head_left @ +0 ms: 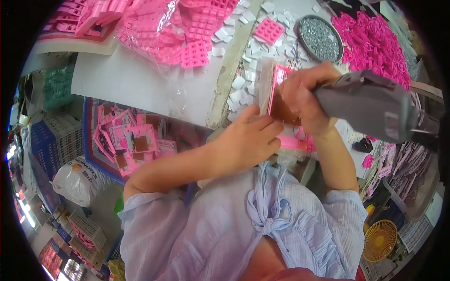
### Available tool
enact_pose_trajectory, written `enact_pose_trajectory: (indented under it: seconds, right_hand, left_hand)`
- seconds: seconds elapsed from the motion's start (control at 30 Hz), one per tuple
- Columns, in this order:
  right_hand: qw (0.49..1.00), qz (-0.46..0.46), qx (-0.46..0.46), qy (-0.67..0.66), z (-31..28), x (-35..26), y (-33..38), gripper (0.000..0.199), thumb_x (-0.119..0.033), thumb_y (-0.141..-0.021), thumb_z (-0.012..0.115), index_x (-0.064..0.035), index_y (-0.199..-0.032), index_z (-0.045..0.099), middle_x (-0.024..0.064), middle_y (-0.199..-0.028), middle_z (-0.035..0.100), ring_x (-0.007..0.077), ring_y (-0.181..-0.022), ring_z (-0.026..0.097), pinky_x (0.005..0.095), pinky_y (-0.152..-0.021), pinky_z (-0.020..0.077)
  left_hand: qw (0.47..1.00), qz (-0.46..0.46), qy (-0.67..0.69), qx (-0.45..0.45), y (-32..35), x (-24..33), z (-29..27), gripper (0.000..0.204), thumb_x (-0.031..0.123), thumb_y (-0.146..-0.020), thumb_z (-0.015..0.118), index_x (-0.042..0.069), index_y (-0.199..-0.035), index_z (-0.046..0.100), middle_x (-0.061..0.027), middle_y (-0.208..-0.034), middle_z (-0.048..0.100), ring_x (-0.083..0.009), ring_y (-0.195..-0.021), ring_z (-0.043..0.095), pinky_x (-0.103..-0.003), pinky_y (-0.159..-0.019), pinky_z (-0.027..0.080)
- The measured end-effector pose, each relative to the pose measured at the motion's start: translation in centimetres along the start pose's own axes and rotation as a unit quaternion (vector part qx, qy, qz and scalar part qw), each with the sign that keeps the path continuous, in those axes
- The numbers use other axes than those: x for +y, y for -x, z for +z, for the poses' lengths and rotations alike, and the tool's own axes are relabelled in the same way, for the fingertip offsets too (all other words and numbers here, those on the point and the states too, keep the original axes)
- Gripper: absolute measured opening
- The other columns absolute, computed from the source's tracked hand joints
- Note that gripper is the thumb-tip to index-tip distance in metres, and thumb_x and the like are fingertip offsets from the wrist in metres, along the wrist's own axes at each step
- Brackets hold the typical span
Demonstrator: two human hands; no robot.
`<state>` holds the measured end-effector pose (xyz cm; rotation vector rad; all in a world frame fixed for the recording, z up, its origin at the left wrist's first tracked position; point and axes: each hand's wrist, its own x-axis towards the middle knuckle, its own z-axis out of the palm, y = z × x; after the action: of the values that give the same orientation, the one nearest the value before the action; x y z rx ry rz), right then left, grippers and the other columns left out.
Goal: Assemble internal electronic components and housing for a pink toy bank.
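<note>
Pink, flat frame with a brown inner panel, standing near upright at the table edge, its long axis running roughly 12 to 6 o'clock. Right hand lies on the frame's 3 o'clock side, fingers curled against its face and closed round the grip of a grey power driver; the driver's body runs off toward 3 o'clock, and its tip is hidden behind the hand. Left hand sits at about 7 o'clock from the frame, palm down, fingers extended and close together, their tips touching the frame's lower left edge; it holds nothing else. Both hands touch the frame, the right higher up and overlapping it more. A pink base piece shows just below the frame, between the two wrists. Outward: small white squares scattered at 9 to 12 o'clock; a round tray of silver screws at 1 o'clock, well apart; a heap of pink parts at 2 o'clock; a clear bag of pink grids at 10 o'clock.
</note>
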<state>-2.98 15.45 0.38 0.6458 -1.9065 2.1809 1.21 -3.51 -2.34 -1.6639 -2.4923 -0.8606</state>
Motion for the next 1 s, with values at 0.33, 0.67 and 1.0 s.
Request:
enact_pose_trajectory:
  seconds: [0.33, 0.67, 1.0]
  right_hand:
    - [0.981, 0.087, 0.027, -0.174, -5.6, -1.3, -2.5, 0.029, -0.005, -0.087, 0.072, -0.0015, -0.112, 0.058, 0.004, -0.091, 0.065, 0.0113, -0.076, 0.06, 0.0274, -0.067, 0.0496]
    - [0.885, 0.167, -0.043, 0.432, -10.2, -8.7, 8.3, 0.063, -0.013, -0.085, 0.078, -0.0048, -0.142, 0.054, 0.0081, -0.106, 0.071, 0.0159, -0.088, 0.065, 0.029, -0.077, 0.0508]
    - [0.881, 0.329, -0.022, 0.338, -5.4, -7.9, 12.3, 0.046, -0.007, -0.081, 0.072, -0.0067, -0.125, 0.061, 0.0132, -0.098, 0.067, 0.0282, -0.087, 0.067, 0.0369, -0.077, 0.0538]
  left_hand:
    - [0.994, -0.052, 0.086, -0.047, 0.0, -5.2, -7.3, 0.024, 0.008, -0.071, 0.071, 0.007, -0.095, 0.067, -0.0107, -0.115, 0.063, -0.031, -0.099, 0.062, -0.045, -0.085, 0.048]
    - [0.994, -0.044, 0.094, -0.042, -4.3, 1.7, 1.0, 0.018, 0.011, -0.083, 0.072, 0.011, -0.1, 0.068, -0.0047, -0.093, 0.064, -0.0258, -0.087, 0.061, -0.041, -0.08, 0.043]
    - [0.965, -0.1, 0.204, -0.13, -6.8, 1.4, 0.9, 0.015, 0.008, -0.089, 0.066, 0.006, -0.104, 0.065, -0.0037, -0.075, 0.06, -0.0151, -0.068, 0.058, -0.034, -0.067, 0.042]
